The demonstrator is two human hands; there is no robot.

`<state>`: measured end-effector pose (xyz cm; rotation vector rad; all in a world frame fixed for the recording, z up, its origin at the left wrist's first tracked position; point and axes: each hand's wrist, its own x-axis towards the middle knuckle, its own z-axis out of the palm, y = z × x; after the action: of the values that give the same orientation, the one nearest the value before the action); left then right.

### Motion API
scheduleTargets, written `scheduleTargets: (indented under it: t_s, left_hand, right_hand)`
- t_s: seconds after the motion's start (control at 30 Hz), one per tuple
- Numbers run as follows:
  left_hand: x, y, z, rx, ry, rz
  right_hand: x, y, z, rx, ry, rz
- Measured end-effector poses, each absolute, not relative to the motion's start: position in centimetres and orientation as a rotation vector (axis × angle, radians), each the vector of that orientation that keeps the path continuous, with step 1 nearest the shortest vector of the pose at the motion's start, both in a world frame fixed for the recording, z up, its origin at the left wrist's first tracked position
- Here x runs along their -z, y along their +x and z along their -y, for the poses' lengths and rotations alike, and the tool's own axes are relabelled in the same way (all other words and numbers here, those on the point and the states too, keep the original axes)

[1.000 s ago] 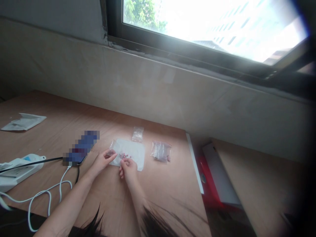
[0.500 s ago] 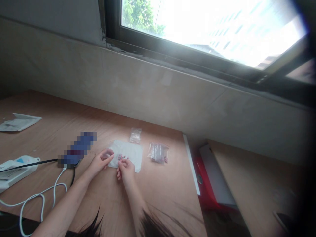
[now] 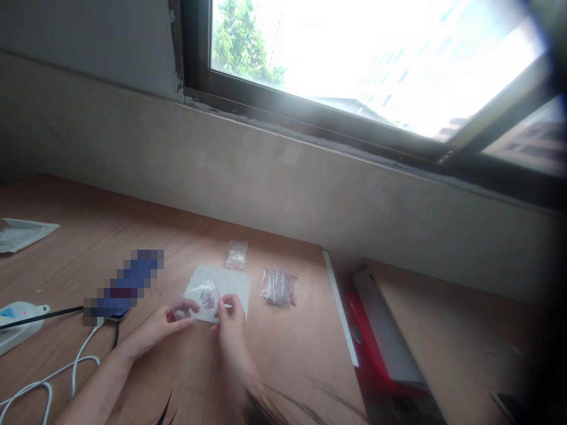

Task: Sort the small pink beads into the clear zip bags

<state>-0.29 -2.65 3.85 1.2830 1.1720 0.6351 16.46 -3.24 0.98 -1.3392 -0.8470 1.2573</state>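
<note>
Both my hands work over a white sheet [image 3: 233, 283] lying on the plywood table [image 3: 283, 348]. My left hand [image 3: 175, 320] pinches one edge of a small transparent plastic bag [image 3: 206, 295], and my right hand [image 3: 229, 316] pinches its other side. Pink beads show through the bag, though I cannot tell whether all of them lie inside it. Beyond the sheet lie an empty-looking small plastic bag [image 3: 236, 255] and a plastic bag of pink-purple beads [image 3: 279, 287].
A blurred-out phone [image 3: 124, 287] lies left of my hands, with a white cable [image 3: 57, 373] and a white power strip [image 3: 18, 327] beyond it. A paper packet [image 3: 22, 234] lies far left. A red folder [image 3: 372, 336] stands right of the table, below the window [image 3: 367, 65].
The transparent bag has moved from my left fingertips to lie over the beads, held between both hands. My left hand has moved lower and left. The view has tilted slightly.
</note>
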Motion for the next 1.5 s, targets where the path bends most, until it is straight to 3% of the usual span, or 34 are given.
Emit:
scheduleTargets:
  t_s: [0.3,0.63,0.9,1.17,1.5]
  left_hand:
    - [-6.0,0.8,0.8,-0.710,1.341,-1.188]
    - [-7.4,3.2,0.6,-0.710,1.455,-1.106]
    - [-7.8,3.6,1.1,-0.601,1.452,-1.034]
    - [-7.8,3.2,2.3,-0.676,1.448,-1.106]
    - [-7.5,5.1,2.7,-0.628,1.419,-1.016]
  right_hand:
    - [-6.5,19.1,3.5,-0.946,-1.423,1.258]
    - [-3.9,20.1,3.0,-1.351,-1.388,0.937]
    - [-4.4,19.7,2.9,-1.176,-1.339,0.964]
    - [-5.4,19.3,4.3,-1.555,-1.190,0.841]
    - [-5.4,19.5,4.6,-1.502,-1.176,0.878]
